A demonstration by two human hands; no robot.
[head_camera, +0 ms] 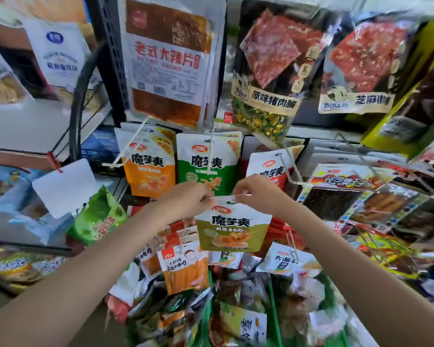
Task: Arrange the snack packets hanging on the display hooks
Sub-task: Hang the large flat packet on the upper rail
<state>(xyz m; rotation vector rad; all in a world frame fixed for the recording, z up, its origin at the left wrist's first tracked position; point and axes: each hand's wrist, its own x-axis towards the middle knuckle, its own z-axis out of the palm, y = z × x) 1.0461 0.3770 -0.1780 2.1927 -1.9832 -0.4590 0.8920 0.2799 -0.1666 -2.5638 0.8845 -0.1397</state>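
An olive-green and white snack packet hangs between my hands in front of the display. My left hand pinches its top left corner. My right hand pinches its top right edge. Just behind it, on white hooks, hang an orange packet, a green packet and a red packet of the same brand. The hole in the held packet's top sits between my fingers, below the green packet.
Bigger packets hang above: a spicy strip pack and two pork jerky bags. More packets crowd the lower hooks and the right side. A blank white tag and a black cable are at the left.
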